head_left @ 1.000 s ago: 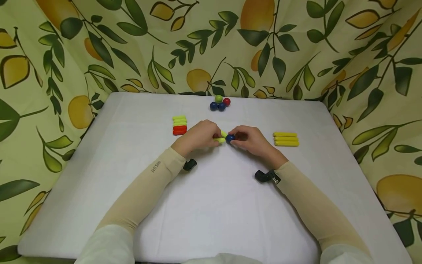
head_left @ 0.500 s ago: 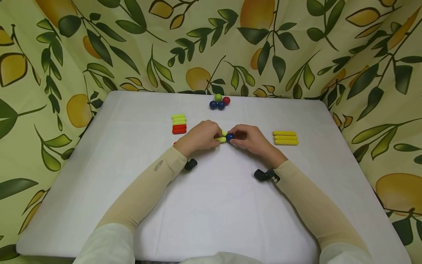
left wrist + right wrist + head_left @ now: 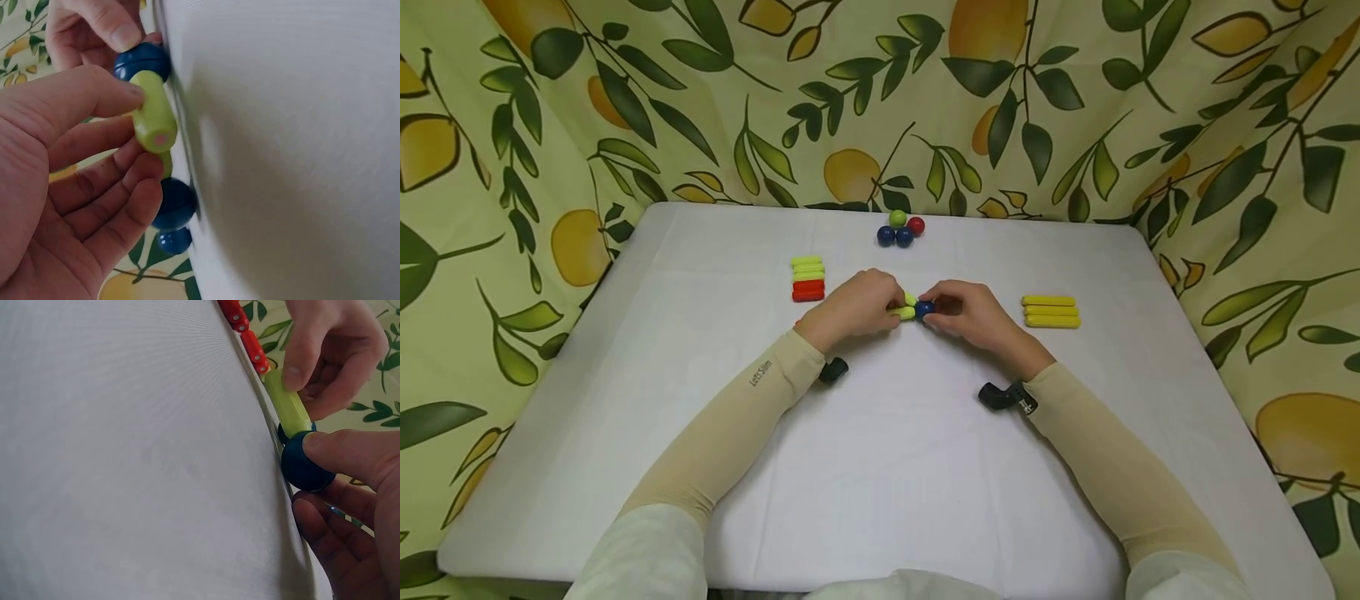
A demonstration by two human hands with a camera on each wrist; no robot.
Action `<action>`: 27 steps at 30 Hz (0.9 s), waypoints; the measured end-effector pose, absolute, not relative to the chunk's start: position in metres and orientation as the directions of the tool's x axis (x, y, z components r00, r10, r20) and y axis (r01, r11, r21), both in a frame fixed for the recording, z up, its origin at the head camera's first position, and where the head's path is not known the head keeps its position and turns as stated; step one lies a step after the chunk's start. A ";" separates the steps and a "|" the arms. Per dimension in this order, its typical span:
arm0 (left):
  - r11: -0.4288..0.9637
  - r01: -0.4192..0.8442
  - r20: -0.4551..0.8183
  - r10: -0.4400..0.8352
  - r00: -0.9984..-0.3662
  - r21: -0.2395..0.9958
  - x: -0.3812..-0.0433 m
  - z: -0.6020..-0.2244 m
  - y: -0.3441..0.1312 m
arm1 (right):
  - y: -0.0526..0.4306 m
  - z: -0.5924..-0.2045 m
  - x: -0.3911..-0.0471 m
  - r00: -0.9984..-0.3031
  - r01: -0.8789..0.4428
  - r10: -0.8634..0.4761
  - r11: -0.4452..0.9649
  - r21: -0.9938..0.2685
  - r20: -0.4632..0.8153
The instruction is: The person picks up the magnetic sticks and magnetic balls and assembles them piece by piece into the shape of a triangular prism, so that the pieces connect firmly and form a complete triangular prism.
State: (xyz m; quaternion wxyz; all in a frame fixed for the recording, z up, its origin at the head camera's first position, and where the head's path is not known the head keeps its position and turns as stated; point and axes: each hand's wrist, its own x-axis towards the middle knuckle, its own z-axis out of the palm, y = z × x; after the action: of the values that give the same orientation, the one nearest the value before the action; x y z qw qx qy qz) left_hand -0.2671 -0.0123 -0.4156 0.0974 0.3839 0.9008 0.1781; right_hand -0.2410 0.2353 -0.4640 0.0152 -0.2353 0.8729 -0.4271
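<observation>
My left hand (image 3: 856, 307) pinches a yellow-green magnetic rod (image 3: 154, 115) between thumb and fingers. The rod's far end meets a dark blue ball (image 3: 924, 311), which the thumb and fingers of my right hand (image 3: 973, 315) hold from the other side. Another yellow-green rod (image 3: 910, 298) runs from the same ball at an angle, its other end hidden behind the left hand. From the right wrist, the blue ball (image 3: 306, 464) shows under the thumb, with the rod (image 3: 287, 403) against it.
Yellow-green rods (image 3: 807, 268) and red rods (image 3: 808, 291) lie stacked left of the hands. Yellow rods (image 3: 1051, 311) lie to the right. Farther back sit two blue balls (image 3: 895, 237), a green ball (image 3: 897, 218) and a red ball (image 3: 916, 226). A patterned curtain (image 3: 775, 100) surrounds the white table (image 3: 880, 467).
The pinched rod's tip has shifted slightly right, up against the blue ball. A small red tip has come into view beside my left wrist. The hands otherwise stay almost still.
</observation>
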 end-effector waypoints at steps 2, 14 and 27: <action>0.649 0.642 -0.036 0.714 -0.699 0.407 -0.269 -0.413 -0.015 | 0.235 -0.463 -0.241 -0.889 -0.397 -0.423 0.524 -0.753 0.175; 0.672 0.552 0.108 0.582 -0.806 0.494 -0.333 -0.355 -0.031 | 0.236 -0.464 -0.241 -0.903 -0.368 -0.408 0.562 -0.741 0.138; 0.756 0.507 -0.043 0.572 -0.819 0.414 -0.399 -0.390 -0.017 | 0.236 -0.463 -0.240 -0.908 -0.350 -0.402 0.565 -0.747 0.122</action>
State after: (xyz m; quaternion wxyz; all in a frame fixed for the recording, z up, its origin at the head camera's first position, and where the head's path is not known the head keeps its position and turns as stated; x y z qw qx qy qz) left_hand -0.3993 -0.0174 -0.3902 0.0838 0.2890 0.9333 0.1958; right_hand -0.2395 0.2357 -0.4626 0.0311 -0.2126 0.8840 -0.4152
